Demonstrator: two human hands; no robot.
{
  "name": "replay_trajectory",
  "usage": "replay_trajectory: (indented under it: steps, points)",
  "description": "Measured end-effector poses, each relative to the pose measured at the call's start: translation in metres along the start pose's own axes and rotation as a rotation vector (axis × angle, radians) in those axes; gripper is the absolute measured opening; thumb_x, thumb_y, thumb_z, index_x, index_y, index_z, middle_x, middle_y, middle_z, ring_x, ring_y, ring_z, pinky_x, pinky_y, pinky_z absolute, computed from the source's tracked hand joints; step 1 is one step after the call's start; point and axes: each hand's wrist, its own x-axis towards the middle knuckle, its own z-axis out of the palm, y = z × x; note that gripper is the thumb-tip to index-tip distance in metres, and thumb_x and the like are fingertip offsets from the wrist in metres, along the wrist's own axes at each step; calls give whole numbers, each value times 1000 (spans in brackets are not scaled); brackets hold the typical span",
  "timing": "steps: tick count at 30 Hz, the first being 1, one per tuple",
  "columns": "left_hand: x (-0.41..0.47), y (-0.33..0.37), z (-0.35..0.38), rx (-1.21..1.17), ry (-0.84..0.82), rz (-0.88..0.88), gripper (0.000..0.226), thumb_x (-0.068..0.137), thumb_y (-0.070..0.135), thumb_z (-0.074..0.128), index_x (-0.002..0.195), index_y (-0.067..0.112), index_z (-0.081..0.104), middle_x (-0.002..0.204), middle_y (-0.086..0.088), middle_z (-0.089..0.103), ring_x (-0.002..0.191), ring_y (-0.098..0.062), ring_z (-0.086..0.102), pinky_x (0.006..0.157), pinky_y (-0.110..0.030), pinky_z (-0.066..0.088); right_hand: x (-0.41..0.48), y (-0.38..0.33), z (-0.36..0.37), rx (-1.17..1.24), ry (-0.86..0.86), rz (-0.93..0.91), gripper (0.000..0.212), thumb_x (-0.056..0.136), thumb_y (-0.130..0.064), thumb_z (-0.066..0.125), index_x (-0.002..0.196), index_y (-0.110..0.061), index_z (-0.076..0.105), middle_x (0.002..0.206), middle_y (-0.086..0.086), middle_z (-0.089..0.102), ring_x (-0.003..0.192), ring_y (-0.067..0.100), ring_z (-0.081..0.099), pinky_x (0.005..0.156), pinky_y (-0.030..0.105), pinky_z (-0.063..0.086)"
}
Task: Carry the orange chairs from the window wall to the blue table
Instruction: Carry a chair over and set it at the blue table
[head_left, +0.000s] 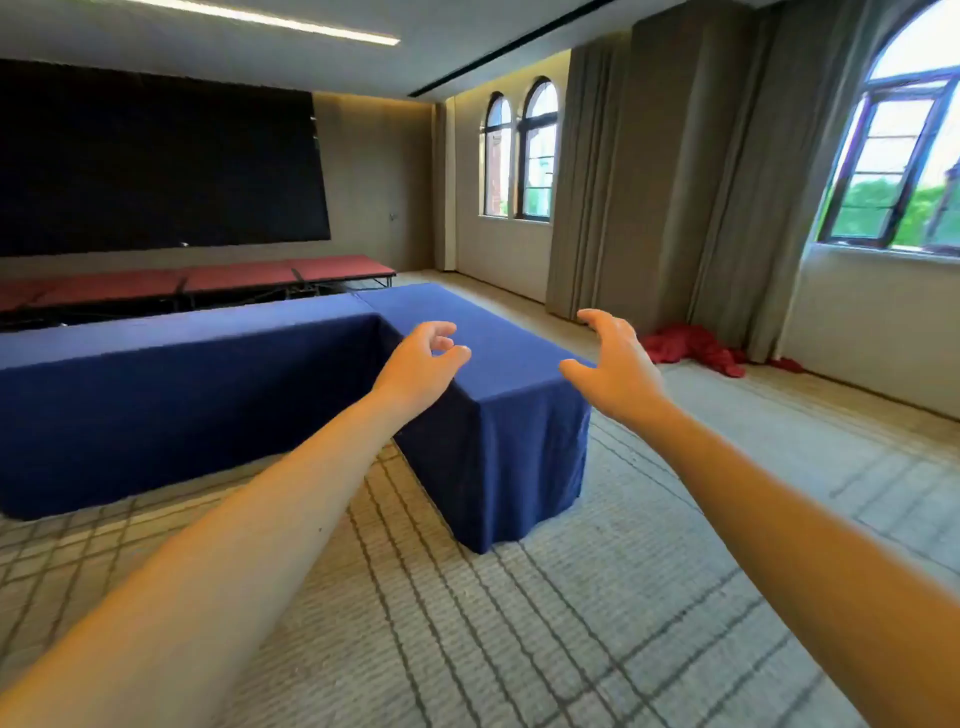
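Note:
The blue table, draped to the floor in blue cloth, forms an L in the middle of the room, its near end facing me. Both my arms reach forward over it. My left hand hovers above the table's near end with fingers curled and apart, holding nothing. My right hand is held just right of the table's corner, fingers spread, also holding nothing. No orange chair is in view. The window wall runs along the right.
A heap of red cloth lies on the floor by the grey curtains. A low red stage platform stands behind the table under a large dark screen. Patterned carpet spreads around me.

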Motion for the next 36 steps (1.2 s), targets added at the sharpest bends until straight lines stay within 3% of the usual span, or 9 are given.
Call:
replay_trajectory:
  steps: [3, 5, 10, 13, 19, 28, 36]
  points:
    - [1, 10, 50, -22, -106, 23, 43, 91, 34, 55, 132, 25, 48, 122, 7, 54, 109, -9, 51, 83, -25, 39, -24, 34, -25, -27, 82, 97, 66, 84, -18, 65, 145, -16, 40, 145, 8, 40, 125, 24, 47, 102, 37, 39]
    - [0, 20, 89, -44, -189, 54, 43, 91, 36, 54, 132, 27, 47, 122, 9, 53, 107, -7, 52, 81, -23, 40, -43, 61, -47, -80, 96, 168, 67, 85, -21, 66, 146, -19, 37, 147, 5, 38, 118, 21, 50, 92, 32, 39]
    - [-6, 57, 174, -82, -314, 137, 43, 91, 35, 54, 132, 26, 46, 119, 10, 53, 95, 1, 52, 78, -22, 42, -80, 124, -103, -173, 140, 305, 70, 86, -30, 66, 147, -24, 34, 152, 0, 35, 134, 21, 40, 94, 34, 38]
    - [-10, 90, 231, -120, -408, 174, 44, 91, 31, 54, 133, 22, 45, 120, 5, 53, 98, -4, 54, 72, -17, 43, -102, 167, -145, -216, 160, 380, 71, 86, -31, 66, 148, -24, 33, 154, 0, 32, 138, 22, 35, 93, 34, 36]
    - [-19, 165, 350, -144, -557, 211, 46, 91, 32, 55, 134, 20, 45, 122, 0, 55, 108, -15, 55, 93, -38, 48, -143, 254, -239, -267, 205, 520, 76, 85, -35, 69, 150, -23, 31, 155, 2, 29, 140, 24, 31, 106, 41, 35]
    - [-47, 260, 540, -207, -742, 218, 46, 91, 33, 55, 134, 18, 45, 116, 2, 56, 95, -8, 54, 68, -22, 41, -210, 371, -372, -339, 256, 690, 77, 88, -31, 69, 152, -20, 27, 158, 5, 23, 145, 24, 24, 113, 42, 29]
    - [-66, 345, 702, -256, -958, 280, 47, 92, 35, 56, 135, 20, 44, 114, 2, 59, 100, -11, 58, 71, -23, 44, -267, 466, -468, -400, 404, 905, 78, 84, -34, 72, 149, -19, 31, 151, 7, 32, 138, 24, 34, 110, 42, 34]
